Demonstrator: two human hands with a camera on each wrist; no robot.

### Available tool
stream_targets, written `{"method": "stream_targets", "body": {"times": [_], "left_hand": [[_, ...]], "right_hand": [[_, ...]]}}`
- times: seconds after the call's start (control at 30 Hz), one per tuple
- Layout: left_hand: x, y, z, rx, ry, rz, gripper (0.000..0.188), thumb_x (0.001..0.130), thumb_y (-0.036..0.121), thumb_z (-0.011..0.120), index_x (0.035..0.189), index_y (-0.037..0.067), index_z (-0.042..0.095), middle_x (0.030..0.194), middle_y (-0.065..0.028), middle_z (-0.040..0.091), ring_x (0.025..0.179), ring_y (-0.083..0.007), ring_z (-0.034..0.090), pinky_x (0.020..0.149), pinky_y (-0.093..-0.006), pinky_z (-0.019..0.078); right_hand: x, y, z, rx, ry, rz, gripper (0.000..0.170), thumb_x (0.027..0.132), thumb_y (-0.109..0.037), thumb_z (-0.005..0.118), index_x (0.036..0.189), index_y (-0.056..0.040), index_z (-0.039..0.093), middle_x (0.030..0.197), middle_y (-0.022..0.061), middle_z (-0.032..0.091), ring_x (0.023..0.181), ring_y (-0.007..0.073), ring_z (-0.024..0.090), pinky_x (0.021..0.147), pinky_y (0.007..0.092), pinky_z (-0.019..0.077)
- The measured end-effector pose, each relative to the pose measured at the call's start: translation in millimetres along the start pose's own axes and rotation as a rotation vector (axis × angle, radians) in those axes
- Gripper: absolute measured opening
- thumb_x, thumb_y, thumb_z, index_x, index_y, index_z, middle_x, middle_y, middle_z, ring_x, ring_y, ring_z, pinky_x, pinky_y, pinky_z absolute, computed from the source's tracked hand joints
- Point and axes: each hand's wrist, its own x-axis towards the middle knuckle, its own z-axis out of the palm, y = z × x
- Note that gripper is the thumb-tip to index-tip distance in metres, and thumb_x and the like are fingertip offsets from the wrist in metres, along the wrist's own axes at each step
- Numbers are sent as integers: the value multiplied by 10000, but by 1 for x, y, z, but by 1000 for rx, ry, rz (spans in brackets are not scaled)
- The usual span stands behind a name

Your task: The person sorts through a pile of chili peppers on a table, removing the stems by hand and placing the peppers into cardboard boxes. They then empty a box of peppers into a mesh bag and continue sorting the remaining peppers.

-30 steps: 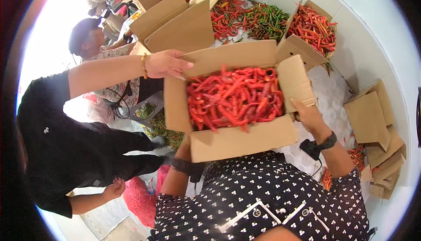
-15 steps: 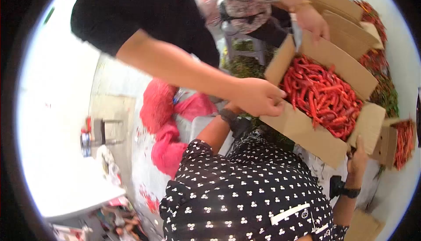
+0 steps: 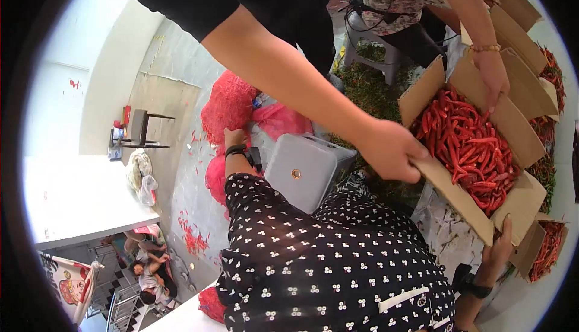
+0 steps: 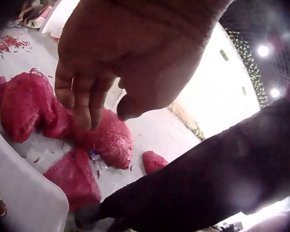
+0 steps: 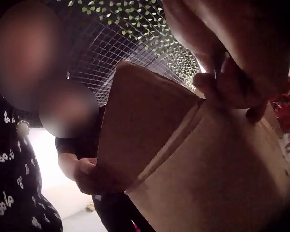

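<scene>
A cardboard box (image 3: 443, 181) full of red chilies (image 3: 464, 145) is tilted at the right of the head view. My right hand (image 3: 497, 252) grips its near right corner by the flap; the right wrist view shows that hand (image 5: 227, 63) with fingers bent over the cardboard (image 5: 217, 159). Another person's two hands also hold the box, at its near flap and far side. My left hand (image 3: 234, 139) is off the box, over the red mesh sacks (image 3: 226, 105). In the left wrist view the left hand (image 4: 130, 58) hangs with relaxed fingers, holding nothing.
A grey lidded bin or stool (image 3: 301, 172) stands before my body. The other person's arm (image 3: 295, 72) crosses in front. More boxes and chili heaps line the right wall, with a smaller chili box (image 3: 546, 250) at lower right. Loose chilies (image 3: 193, 238) lie on the floor.
My left hand has left the box and reached left to the mesh sacks. The other person's near hand has taken hold of the box flap. The head view has swung left.
</scene>
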Motion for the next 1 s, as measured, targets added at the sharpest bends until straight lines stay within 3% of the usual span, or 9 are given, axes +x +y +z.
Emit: {"method": "stream_targets", "body": {"times": [0.13,0.27,0.4,0.5,0.63,0.83,0.87,0.93,1.0], "left_hand": [[13,12,-13,-12,287,116,373,754,100,439,1123,70,389,852,-150,524,674,-250,551,485,-368,406],[48,10,-71,445,429,78,355,788,77,364,1134,82,284,736,-138,489,524,-258,525,391,-356,393],[54,11,-70,372,526,64,168,831,228,422,938,110,475,567,-46,531,436,-217,503,382,-365,378],[51,2,-81,429,584,118,203,808,220,452,966,99,492,633,-71,554,521,-232,527,453,-377,400],[50,-21,-104,700,567,182,260,777,209,492,1005,84,514,721,-105,584,635,-252,559,547,-392,430],[46,-116,-9,1181,-183,-110,355,731,192,552,1062,63,547,853,-156,629,806,-282,607,689,-415,475],[43,-132,19,1315,-352,-4,371,724,189,562,1071,59,553,875,-165,637,835,-287,615,713,-419,483],[2,-159,89,1661,-493,960,341,730,174,561,1045,45,547,842,-167,625,800,-346,595,718,-425,471],[-75,-152,183,1645,-595,880,257,744,160,561,966,30,573,883,-166,593,849,-369,553,757,-406,455]], "right_hand": [[-2,-3,13,239,58,116,362,890,-241,507,1172,-16,491,918,33,541,726,127,534,654,210,467],[7,5,1,183,-164,153,361,908,-234,475,1185,-2,478,972,53,528,812,159,528,775,233,452],[8,-2,54,-281,-187,-260,331,923,-215,438,1158,13,483,850,9,518,653,82,473,596,187,400],[-7,-25,101,-551,-687,-215,343,847,-135,514,1155,12,471,923,43,543,581,66,470,538,186,389],[-23,-24,142,-549,-883,-258,449,716,-133,637,1113,6,481,912,85,587,569,78,481,528,239,406],[70,85,-16,-1018,-284,-468,459,720,-156,613,1133,-17,470,971,165,542,880,317,536,767,390,423],[73,106,-54,-1023,-203,-431,459,720,-156,613,1133,-17,470,971,165,542,880,317,536,767,390,423],[76,149,-121,-1023,77,-132,452,717,-160,605,1123,-23,459,975,182,534,875,322,539,760,391,428],[56,189,-168,-1010,216,-48,438,719,-158,596,1112,-25,455,966,189,533,871,326,538,756,394,428]]}}
